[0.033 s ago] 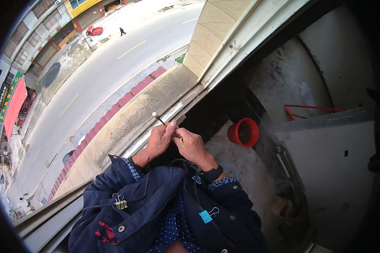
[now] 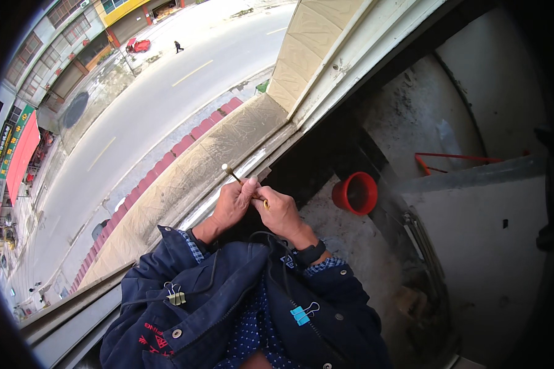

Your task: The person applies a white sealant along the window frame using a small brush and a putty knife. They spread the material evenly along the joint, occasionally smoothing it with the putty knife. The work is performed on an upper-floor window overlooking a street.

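In the head view, the person's left hand (image 2: pixel 231 203) and right hand (image 2: pixel 278 212) meet at the centre. The left grip is closed, thumb and fingers pinching a thin rod (image 2: pixel 234 176); the right grip is closed on its lower end, where a yellowish bit shows between the fingers. The rod lies between the two hands, its pale tip pointing toward eleven o'clock, in front of a window frame (image 2: pixel 247 167); whether it touches the frame cannot be told.

From the hands, a red bucket (image 2: pixel 354 193) stands at three o'clock, with a red bar (image 2: pixel 458 157) farther out in nearly the same direction. A beige ledge (image 2: pixel 184 178) runs past at eleven o'clock, and beyond it lies a road (image 2: pixel 141 123). At six o'clock is the dark blue jacket (image 2: pixel 228 283), bearing a yellowish clip (image 2: pixel 176 298) at seven and a blue clip (image 2: pixel 300 315) at five.
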`<action>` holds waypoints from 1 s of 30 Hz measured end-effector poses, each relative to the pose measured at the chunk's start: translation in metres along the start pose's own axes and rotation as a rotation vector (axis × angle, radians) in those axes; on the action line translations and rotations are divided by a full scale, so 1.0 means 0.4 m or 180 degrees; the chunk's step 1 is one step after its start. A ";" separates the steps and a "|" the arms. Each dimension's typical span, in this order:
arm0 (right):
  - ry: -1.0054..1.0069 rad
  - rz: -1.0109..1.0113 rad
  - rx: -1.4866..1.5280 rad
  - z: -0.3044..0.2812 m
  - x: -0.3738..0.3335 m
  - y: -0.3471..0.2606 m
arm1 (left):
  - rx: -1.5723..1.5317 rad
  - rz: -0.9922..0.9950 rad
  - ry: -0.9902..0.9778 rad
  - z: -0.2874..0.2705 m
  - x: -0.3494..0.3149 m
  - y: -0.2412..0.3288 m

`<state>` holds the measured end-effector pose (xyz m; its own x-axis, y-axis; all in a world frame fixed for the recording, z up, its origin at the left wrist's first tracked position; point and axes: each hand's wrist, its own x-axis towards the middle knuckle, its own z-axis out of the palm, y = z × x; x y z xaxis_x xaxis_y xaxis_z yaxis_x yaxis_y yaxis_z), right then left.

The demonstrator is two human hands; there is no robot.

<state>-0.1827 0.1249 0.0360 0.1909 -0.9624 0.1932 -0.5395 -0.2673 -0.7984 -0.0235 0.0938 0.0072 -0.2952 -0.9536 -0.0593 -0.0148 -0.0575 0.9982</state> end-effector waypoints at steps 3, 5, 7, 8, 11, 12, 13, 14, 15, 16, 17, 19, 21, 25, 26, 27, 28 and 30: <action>0.0050 0.0044 0.0210 -0.022 -0.009 0.011 | 0.0010 -0.0033 -0.0064 0.015 -0.002 0.013; 0.0054 0.0080 0.0217 -0.040 -0.018 0.021 | 0.0070 -0.0107 -0.0108 0.031 0.000 0.020; -0.0003 0.0169 0.0140 -0.065 -0.038 0.031 | 0.0153 -0.0182 -0.0225 0.052 -0.008 0.027; -0.0019 0.0173 0.0197 -0.078 -0.051 0.036 | 0.0281 -0.0200 -0.0205 0.065 -0.014 0.032; -0.0017 0.0437 0.0628 -0.122 -0.077 0.059 | 0.0429 -0.0433 -0.0301 0.098 -0.023 0.051; 0.0005 0.0731 0.0957 -0.139 -0.085 0.071 | 0.0306 -0.0219 -0.0310 0.112 -0.028 0.056; -0.0002 0.1121 0.1318 -0.156 -0.094 0.083 | 0.0186 -0.0112 -0.0326 0.130 -0.035 0.058; 0.0040 0.1196 0.1129 -0.171 -0.101 0.097 | -0.0034 0.0034 -0.0359 0.150 -0.041 0.057; -0.0151 0.1242 0.1096 -0.182 -0.107 0.112 | -0.0124 0.0153 -0.0475 0.173 -0.044 0.054; -0.0337 0.1284 0.1062 -0.191 -0.112 0.125 | 0.0494 0.0554 -0.0533 0.184 -0.043 0.049; -0.0373 0.1415 0.1189 -0.198 -0.118 0.137 | 0.0714 0.0692 -0.0662 0.201 -0.044 0.043; -0.0462 0.1682 0.1417 -0.211 -0.130 0.157 | 0.0967 0.0869 -0.0889 0.232 -0.052 0.035; -0.0352 0.1689 0.1735 -0.219 -0.137 0.166 | 0.1092 0.0860 -0.1196 0.246 -0.054 0.035; 0.0333 0.1555 0.1886 -0.240 -0.144 0.161 | 0.1110 0.1055 -0.1023 0.271 -0.063 0.055; 0.0565 0.1356 0.2010 -0.250 -0.141 0.163 | 0.1096 0.1102 -0.0951 0.278 -0.065 0.059; 0.0796 0.1599 0.2117 -0.264 -0.139 0.166 | 0.1017 0.0575 -0.1079 0.267 -0.068 0.064; 0.1050 0.1547 0.2143 -0.280 -0.140 0.171 | 0.1155 0.0561 -0.0806 0.264 -0.070 0.066; 0.1384 0.1726 0.2305 -0.316 -0.144 0.188 | 0.0728 -0.0309 -0.0664 0.233 -0.071 0.063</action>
<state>-0.3379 0.1542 0.0370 -0.3270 -0.9182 -0.2236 0.1918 0.1672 -0.9671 -0.1044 0.1469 0.0341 -0.4710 -0.8644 -0.1760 -0.2599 -0.0546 0.9641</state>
